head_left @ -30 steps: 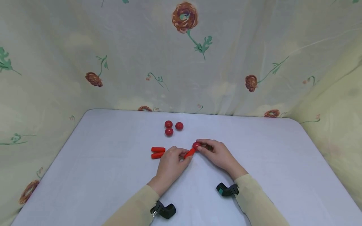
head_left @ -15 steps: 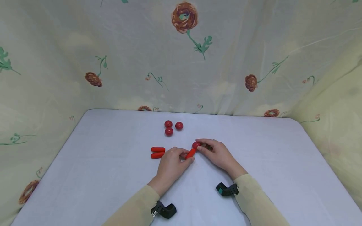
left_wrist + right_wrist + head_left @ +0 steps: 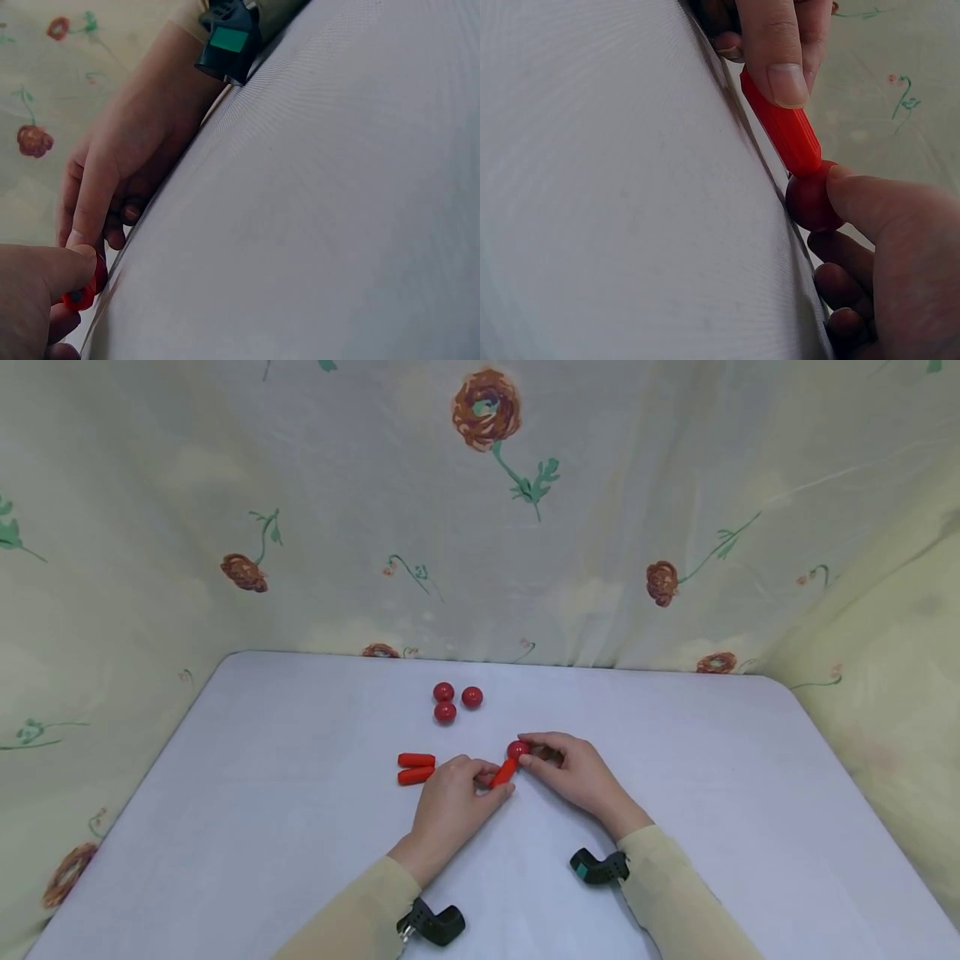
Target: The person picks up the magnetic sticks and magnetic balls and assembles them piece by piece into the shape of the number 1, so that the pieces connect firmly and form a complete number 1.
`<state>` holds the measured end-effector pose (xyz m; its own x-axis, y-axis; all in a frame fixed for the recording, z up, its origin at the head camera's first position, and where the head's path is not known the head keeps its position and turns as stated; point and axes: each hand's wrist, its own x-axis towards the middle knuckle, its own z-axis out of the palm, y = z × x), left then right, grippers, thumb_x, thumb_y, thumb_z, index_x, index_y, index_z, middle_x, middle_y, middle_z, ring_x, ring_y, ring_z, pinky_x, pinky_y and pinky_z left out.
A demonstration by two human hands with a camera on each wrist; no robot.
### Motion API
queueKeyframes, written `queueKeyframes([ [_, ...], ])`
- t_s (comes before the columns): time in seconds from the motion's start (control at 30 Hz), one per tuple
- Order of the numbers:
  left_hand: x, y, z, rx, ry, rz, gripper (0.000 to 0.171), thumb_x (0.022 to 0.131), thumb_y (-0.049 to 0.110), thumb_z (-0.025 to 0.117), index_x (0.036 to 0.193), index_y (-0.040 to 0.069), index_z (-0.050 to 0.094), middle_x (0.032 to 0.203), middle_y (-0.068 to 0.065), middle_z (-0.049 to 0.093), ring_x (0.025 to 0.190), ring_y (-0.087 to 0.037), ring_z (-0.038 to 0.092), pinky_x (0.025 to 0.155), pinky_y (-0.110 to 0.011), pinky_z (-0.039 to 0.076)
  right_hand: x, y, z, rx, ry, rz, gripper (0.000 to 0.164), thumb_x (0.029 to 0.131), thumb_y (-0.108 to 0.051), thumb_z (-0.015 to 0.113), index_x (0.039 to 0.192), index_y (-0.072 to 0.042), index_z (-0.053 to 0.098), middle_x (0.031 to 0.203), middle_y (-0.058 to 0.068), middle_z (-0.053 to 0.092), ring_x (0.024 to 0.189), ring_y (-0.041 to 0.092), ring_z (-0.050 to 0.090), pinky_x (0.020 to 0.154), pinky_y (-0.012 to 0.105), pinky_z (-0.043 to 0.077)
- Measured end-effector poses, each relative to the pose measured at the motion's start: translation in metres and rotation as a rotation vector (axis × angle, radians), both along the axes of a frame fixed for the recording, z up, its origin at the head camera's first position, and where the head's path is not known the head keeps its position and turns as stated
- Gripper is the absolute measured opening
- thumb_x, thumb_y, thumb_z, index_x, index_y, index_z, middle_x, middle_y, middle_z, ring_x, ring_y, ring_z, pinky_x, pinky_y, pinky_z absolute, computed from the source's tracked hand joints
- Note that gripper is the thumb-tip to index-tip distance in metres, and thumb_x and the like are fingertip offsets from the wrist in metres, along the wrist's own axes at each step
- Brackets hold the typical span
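Note:
My left hand [image 3: 454, 793] pinches a red ribbed, tapered handle [image 3: 503, 772] between thumb and fingers. At the handle's far end is a glossy dark red ball [image 3: 517, 749], which the thumb and fingers of my right hand [image 3: 576, 777] hold. In the right wrist view the end of the handle [image 3: 787, 135] meets the ball [image 3: 810, 202] directly; whether they are joined inside cannot be seen. From the left wrist, a dark hole shows in the near end of the handle [image 3: 77, 298], and the left thumb covers much of the rest.
Two more red handles, an upper one [image 3: 416, 759] and a lower one [image 3: 413, 776], lie side by side left of my left hand. Farther back are three red balls [image 3: 446, 712] in a cluster. A flowered curtain [image 3: 337, 527] hangs behind the white table [image 3: 285, 827].
The left thumb has shifted slightly right along the handle, and the handle stands a little steeper against the ball. The right hand keeps its hold on the ball. The other pieces have stayed put.

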<state>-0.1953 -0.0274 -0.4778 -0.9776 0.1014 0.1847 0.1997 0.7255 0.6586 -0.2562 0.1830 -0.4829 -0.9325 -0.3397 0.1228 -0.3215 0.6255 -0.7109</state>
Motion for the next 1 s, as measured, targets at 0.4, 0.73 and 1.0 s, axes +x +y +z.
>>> queueKeyframes([
  [0.4, 0.001, 0.000, -0.001, -0.010, -0.005, -0.010, 0.037, 0.083, 0.045, 0.078, 0.107, 0.017, 0.075, 0.081, 0.011, 0.058, 0.074, -0.007, 0.052, 0.066, -0.025, 0.046, 0.000, 0.000, -0.003, -0.009, 0.010, -0.007, 0.039, 0.090, -0.047, 0.069, 0.123, -0.026, 0.069, 0.100, -0.010, 0.066, 0.083, 0.016, 0.058, 0.071, 0.034, 0.052],
  [0.73, 0.000, -0.002, 0.000, -0.007, -0.004, -0.011, 0.040, 0.082, 0.046, 0.079, 0.109, 0.017, 0.074, 0.083, 0.010, 0.058, 0.074, -0.007, 0.053, 0.066, -0.024, 0.047, 0.000, -0.002, -0.001, -0.012, -0.003, -0.016, 0.042, 0.089, -0.052, 0.068, 0.124, -0.027, 0.069, 0.099, -0.010, 0.065, 0.084, 0.016, 0.057, 0.072, 0.034, 0.051],
  [1.0, 0.002, -0.009, 0.015, 0.001, 0.002, -0.024, 0.042, 0.082, 0.044, 0.079, 0.115, 0.018, 0.071, 0.097, 0.007, 0.061, 0.077, -0.008, 0.054, 0.067, -0.023, 0.049, -0.001, 0.000, -0.002, -0.009, -0.002, -0.011, 0.044, 0.089, -0.054, 0.067, 0.124, -0.028, 0.069, 0.101, -0.011, 0.065, 0.084, 0.016, 0.058, 0.073, 0.034, 0.052],
])
